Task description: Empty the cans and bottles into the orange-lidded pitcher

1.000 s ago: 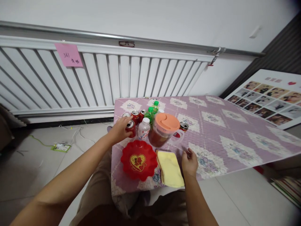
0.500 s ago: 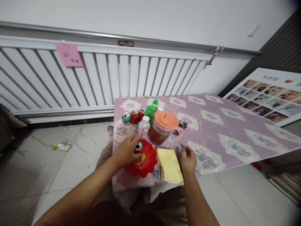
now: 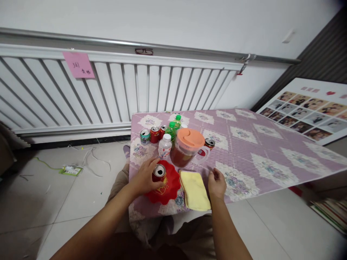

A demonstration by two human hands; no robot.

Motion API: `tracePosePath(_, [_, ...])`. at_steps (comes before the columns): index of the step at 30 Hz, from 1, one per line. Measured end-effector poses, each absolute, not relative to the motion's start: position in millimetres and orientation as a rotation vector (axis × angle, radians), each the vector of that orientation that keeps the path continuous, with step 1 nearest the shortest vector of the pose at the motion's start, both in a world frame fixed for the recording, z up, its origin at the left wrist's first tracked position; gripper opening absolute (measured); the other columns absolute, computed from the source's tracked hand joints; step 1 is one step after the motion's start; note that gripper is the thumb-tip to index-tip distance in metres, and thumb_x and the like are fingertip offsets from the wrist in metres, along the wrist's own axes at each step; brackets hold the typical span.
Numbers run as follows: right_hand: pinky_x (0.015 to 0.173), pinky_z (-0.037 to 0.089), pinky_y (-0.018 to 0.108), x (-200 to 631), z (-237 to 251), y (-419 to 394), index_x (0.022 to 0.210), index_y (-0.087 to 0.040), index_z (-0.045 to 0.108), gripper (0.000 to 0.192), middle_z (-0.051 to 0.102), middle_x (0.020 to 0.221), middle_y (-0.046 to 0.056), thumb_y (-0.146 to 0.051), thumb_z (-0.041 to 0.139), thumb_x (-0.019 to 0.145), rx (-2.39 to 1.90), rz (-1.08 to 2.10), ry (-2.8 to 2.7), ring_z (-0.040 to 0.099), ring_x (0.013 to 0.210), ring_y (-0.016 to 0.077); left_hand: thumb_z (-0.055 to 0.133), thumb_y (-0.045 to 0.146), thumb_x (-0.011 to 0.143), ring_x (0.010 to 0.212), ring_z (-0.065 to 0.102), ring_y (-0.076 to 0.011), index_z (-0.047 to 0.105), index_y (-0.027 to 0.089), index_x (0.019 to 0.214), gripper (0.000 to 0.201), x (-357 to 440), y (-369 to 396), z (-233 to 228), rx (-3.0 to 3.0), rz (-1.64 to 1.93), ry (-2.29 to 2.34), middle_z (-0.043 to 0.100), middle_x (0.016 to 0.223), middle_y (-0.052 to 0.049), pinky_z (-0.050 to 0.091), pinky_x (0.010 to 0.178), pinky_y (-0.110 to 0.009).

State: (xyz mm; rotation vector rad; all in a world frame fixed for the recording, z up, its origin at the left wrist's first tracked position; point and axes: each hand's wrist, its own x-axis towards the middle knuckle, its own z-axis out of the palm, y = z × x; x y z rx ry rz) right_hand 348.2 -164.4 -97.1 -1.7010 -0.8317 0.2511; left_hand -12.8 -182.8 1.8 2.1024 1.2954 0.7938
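My left hand (image 3: pixel 146 177) has its thumb and fingers closed around the side of an opened dark red drink can (image 3: pixel 159 171). The can is over a red scalloped plate (image 3: pixel 171 185) with a yellow printed design; whether its base touches the plate is hidden. My right hand (image 3: pixel 217 183) rests on the table with fingers curled in and nothing seen in them. Just left of it lies a folded yellow cloth (image 3: pixel 195 189). Behind the plate stand a white capped bottle (image 3: pixel 165 146) and a clear pitcher (image 3: pixel 182 154) of brown liquid with an orange lid.
Several more cans, including a teal one (image 3: pixel 145 137) and a red one (image 3: pixel 154 135), stand at the back left beside green-capped bottles (image 3: pixel 171 130). Another can (image 3: pixel 209 143) stands behind the pitcher's handle. A white radiator (image 3: pixel 114 90) runs behind the purple floral tablecloth (image 3: pixel 260 151).
The can in my left hand has risen slightly and come a little nearer, with the fingers closer around it. My right hand and the cloth stay in place.
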Motion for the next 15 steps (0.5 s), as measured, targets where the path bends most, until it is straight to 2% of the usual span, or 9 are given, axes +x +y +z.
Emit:
tracePosePath(4, [0.096,0.049,0.049,346.8,-95.6,-164.6,0.108,-0.015,0.070,0.053,0.073,0.109,0.016,-0.052,0.060,0.071,-1.697,0.272,-0.810,0.066,0.098,0.0280,0.074,0.018,0.068,0.148,0.038,-0.0363,0.037,0.022,0.152,0.092,-23.5,-180.8,0.1,1.985,0.819,1.200,0.043,0.157,-0.015,0.029,0.125,-0.055])
tracePosePath(9, [0.100,0.047,0.049,347.2,-91.8,-166.4,0.107,-0.015,0.070,0.053,0.073,0.111,0.016,-0.053,0.061,0.070,-1.690,0.309,-0.795,0.065,0.103,0.0295,0.066,0.012,0.072,0.143,0.046,-0.0307,0.042,0.021,0.149,0.081,-21.5,-179.8,-1.0,1.906,0.842,1.130,0.050,0.153,-0.013,0.032,0.125,-0.051])
tracePosePath(15, [0.099,0.047,0.049,350.1,-84.1,-166.9,0.096,-0.018,0.072,0.048,0.075,0.103,0.013,-0.056,0.065,0.068,-1.671,0.368,-0.794,0.066,0.101,0.0298,0.071,0.016,0.073,0.139,0.049,-0.0331,0.046,0.024,0.146,0.077,-12.7,-183.3,-8.2,1.940,0.934,1.200,0.053,0.147,-0.013,0.036,0.122,-0.053])
